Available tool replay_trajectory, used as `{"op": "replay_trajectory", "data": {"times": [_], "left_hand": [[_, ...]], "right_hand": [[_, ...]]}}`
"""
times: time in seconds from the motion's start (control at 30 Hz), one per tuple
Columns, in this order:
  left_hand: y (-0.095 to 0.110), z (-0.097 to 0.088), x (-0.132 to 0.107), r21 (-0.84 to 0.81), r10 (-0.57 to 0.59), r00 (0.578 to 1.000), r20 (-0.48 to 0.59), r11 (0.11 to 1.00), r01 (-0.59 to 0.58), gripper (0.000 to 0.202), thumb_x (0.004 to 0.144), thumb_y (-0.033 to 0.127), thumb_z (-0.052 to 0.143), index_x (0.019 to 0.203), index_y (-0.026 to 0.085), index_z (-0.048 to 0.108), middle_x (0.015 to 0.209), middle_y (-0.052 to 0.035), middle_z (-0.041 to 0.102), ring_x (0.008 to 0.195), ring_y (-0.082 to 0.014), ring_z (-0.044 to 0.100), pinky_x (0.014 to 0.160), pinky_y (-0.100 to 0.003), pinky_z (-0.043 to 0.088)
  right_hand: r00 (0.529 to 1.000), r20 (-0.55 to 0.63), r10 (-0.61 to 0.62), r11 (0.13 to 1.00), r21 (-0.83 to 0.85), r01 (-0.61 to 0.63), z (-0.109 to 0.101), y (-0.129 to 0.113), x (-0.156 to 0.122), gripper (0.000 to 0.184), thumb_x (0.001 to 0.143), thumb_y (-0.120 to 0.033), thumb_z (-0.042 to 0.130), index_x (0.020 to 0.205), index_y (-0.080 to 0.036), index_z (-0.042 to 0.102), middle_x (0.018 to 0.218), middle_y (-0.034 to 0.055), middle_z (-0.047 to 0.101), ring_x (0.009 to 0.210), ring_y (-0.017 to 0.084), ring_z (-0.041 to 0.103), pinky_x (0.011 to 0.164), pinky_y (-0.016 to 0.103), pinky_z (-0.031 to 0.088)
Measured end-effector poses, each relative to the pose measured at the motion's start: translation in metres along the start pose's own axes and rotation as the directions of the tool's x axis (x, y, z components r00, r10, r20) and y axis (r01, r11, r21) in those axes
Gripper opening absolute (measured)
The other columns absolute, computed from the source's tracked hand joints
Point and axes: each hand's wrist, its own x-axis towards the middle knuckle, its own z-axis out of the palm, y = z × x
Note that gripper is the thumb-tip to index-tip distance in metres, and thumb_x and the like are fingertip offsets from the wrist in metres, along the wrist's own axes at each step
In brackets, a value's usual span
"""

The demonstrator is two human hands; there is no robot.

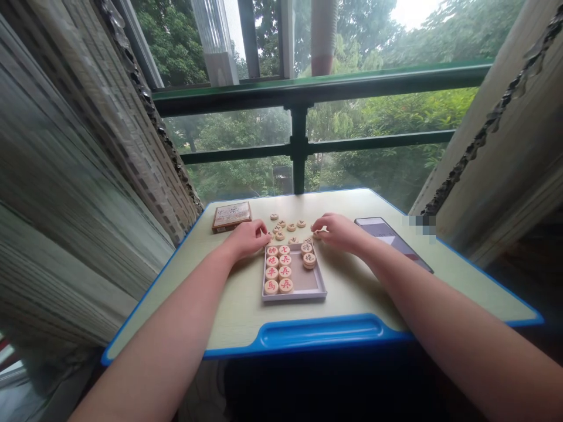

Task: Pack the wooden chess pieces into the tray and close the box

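Looking down with the head view, and both hands are in among the game pieces! The left hand (248,237) is at the tray's far left corner, fingers curled in by a small round piece; whether that grip is pinching it, I can't tell from here. Across the way, the right hand (336,230) arches near the far right corner, fingertips bent down over another piece, and again I can't tell if the grip has pressed together on it.

Between them, a loose scatter of round pieces (291,227) lies just beyond the tray. And the open tray (308,284) itself, square in front of the person: red-marked discs (285,272) in two columns of four down its left side, two dark-marked spots (308,258) filled at the far right, bare bottom showing near the front. Off to the left, a brown box (231,215); over on the right, a phone (393,243) by the forearm, all on a pale, blue-edged worktop (352,302).
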Motion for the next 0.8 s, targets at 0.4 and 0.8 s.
{"op": "replay_trajectory", "data": {"times": [0.4, 0.8], "left_hand": [[0.003, -0.007, -0.002, -0.045, -0.014, 1.000, -0.017, 0.999, 0.013, 0.035, 0.069, 0.049, 0.056, 0.078, 0.018, 0.068, 0.072, -0.0042, 0.066, 0.065, -0.0173, 0.057, 0.058, -0.029, 0.040], [0.003, -0.006, -0.001, -0.122, -0.035, 0.999, 0.037, 0.992, 0.039, 0.046, 0.065, 0.052, 0.062, 0.095, 0.018, 0.069, 0.079, -0.0041, 0.067, 0.070, -0.0177, 0.059, 0.065, -0.029, 0.044]], "right_hand": [[0.961, 0.043, -0.274, 0.960, -0.048, 0.276, 0.004, -0.003, 0.000, 0.021, 0.077, -0.020, 0.057, 0.093, -0.020, 0.070, 0.099, 0.0081, 0.065, 0.092, 0.022, 0.054, 0.084, 0.034, 0.041], [0.997, -0.056, -0.046, 0.990, -0.135, 0.038, 0.010, 0.009, 0.006, 0.029, 0.080, -0.035, 0.054, 0.102, -0.020, 0.067, 0.107, 0.0109, 0.059, 0.093, 0.023, 0.054, 0.086, 0.035, 0.042]]}}
